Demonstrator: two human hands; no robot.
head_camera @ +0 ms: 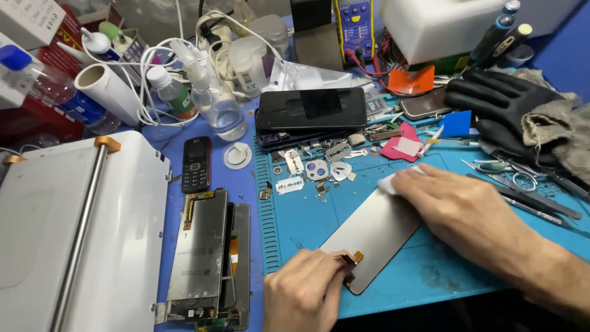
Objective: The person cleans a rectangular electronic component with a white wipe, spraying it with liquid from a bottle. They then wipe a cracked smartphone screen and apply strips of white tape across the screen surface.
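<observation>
A grey phone screen panel [375, 237] lies slantwise on the blue work mat [307, 215]. My left hand [304, 292] pinches the panel's near corner at its small orange flex strip [356, 256]. My right hand [458, 206] lies flat over the panel's far end, fingers pressing a small white wipe [388, 182] against it. Both hands touch the panel and hold it down on the mat.
Razor blades [289, 184] and small metal parts litter the mat's far side. A black smartphone [310, 110], black gloves [501, 104], tweezers [528, 197], a stack of screen assemblies [209, 258], a small keypad phone [196, 163], bottles [224, 110] and a white machine [80, 233] surround the mat.
</observation>
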